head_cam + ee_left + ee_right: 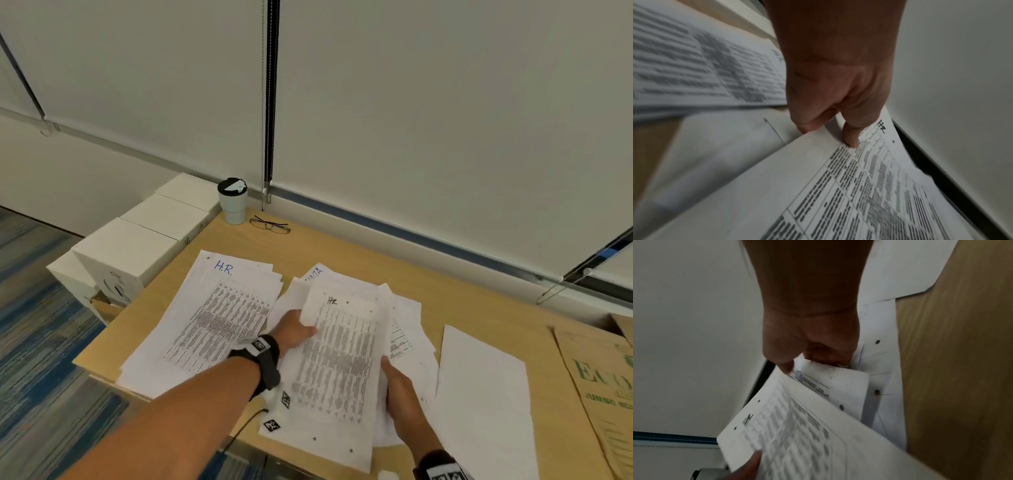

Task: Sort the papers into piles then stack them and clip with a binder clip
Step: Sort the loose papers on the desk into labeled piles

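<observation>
While you hold the white printed sheet marked "HR" (337, 356) lifted above the loose middle heap of white papers (404, 329), your left hand (294, 330) pinches its far-left corner and your right hand (399, 387) grips its right edge. The matching white pile headed "H.R." (212, 318) lies to your left on the pale wooden table (342, 253), just beside your left hand, its long axis running away from you like the sheet's.
</observation>
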Motion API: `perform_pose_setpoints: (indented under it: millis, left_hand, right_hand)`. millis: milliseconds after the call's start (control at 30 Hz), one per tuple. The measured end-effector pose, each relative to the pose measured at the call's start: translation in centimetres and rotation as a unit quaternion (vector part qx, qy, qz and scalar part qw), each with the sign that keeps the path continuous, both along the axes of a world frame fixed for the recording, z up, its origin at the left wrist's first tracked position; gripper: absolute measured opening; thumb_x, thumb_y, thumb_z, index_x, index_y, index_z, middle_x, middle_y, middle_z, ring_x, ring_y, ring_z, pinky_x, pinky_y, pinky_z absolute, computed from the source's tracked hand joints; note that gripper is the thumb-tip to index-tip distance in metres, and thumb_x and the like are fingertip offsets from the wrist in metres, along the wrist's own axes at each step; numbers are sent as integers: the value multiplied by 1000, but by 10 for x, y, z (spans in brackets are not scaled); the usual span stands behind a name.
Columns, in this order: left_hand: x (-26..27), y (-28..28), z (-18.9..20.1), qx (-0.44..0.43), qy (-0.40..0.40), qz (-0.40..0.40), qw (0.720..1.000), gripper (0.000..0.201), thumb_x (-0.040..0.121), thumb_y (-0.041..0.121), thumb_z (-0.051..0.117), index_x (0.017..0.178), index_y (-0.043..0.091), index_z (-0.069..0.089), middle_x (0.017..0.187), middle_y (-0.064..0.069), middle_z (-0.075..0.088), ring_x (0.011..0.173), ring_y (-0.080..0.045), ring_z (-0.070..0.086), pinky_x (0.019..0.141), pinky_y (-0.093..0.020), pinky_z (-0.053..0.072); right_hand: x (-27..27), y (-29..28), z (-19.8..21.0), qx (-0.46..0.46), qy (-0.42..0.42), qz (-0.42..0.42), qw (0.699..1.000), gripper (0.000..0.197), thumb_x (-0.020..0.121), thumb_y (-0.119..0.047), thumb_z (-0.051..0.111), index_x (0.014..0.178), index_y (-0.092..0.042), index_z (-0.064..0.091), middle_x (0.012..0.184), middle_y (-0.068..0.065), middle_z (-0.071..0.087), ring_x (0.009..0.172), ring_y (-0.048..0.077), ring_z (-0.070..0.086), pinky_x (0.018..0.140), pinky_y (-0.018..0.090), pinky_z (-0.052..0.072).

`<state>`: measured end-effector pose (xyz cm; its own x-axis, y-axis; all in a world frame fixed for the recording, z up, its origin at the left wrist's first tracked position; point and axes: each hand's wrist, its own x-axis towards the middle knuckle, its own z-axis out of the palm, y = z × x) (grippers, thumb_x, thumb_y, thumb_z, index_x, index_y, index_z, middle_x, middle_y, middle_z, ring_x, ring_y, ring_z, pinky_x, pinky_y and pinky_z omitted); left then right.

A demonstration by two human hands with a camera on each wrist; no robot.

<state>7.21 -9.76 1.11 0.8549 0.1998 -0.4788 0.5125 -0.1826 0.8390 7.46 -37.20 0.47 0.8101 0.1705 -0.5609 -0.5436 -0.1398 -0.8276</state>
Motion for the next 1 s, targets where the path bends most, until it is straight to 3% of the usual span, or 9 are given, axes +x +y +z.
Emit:
perform_pose_setpoints:
  millis: [100,200,300,400,500,567,767,900,1000]
  left_hand:
    - [14,-44,-7,49,-11,-34,998,40,99,12,59,139,6,57,136,-12,66,124,-31,62,105,-36,51]
    - [28,-65,-8,116,-16,-71,991,41,99,16,56,138,5,53,136,-14,62,123,-34,61,103,-41,53]
    - [41,-65,-3,260,-30,-81,962,38,96,22,61,132,10,53,134,-14,53,127,-34,51,102,-45,49]
    - [48,-44,-5,375,23,-109,920,67,85,40,71,141,15,44,146,-14,39,139,-38,37,111,-51,42]
    - [48,-25,-17,398,86,-176,896,109,72,68,74,154,15,26,162,-18,19,150,-44,21,118,-60,28]
    - [47,-23,-20,407,74,-200,888,117,68,73,76,155,15,24,163,-17,17,151,-44,20,118,-61,28]
    - [50,-35,-9,347,51,-183,918,95,68,46,93,137,10,39,139,-13,52,128,-37,56,104,-51,50]
    - [43,-35,-5,362,59,-163,916,77,74,43,88,133,9,52,135,-13,57,130,-36,52,103,-46,52]
    - [38,-31,-7,292,70,-174,938,67,79,32,87,131,3,57,136,-15,62,125,-35,60,99,-39,54]
  right_hand:
    - [-4,-4,2,10,3,-35,999,32,99,-56,58,114,-32,73,107,-3,80,101,23,75,92,46,58]
    - [-7,-22,-7,-61,-79,-32,994,27,90,-22,80,116,-17,74,109,8,80,93,26,79,86,52,63]
    - [-6,-47,-9,-117,-123,-65,983,21,86,-11,82,106,-12,77,95,4,82,80,20,80,73,41,66]
    - [-5,-71,-3,-160,-132,-102,973,22,81,-19,88,95,-4,79,80,4,81,72,24,79,67,40,65]
    - [-5,-93,-4,-189,-136,-120,965,32,78,-28,90,86,-1,74,77,11,79,68,30,78,64,45,65]
    - [-5,-100,-6,-184,-137,-127,965,28,81,-27,88,91,-5,73,82,10,80,69,28,78,63,43,65]
    - [-6,-94,-10,-134,-146,-115,973,29,87,-23,83,113,-13,75,98,4,82,86,26,80,79,54,65]
    - [-3,-82,-8,-126,-125,-126,976,24,90,-31,80,108,-16,76,94,5,82,85,27,80,80,53,65]
    - [-2,-69,-8,-127,-126,-126,976,23,97,-30,70,115,-16,71,101,6,79,90,28,77,81,49,65]
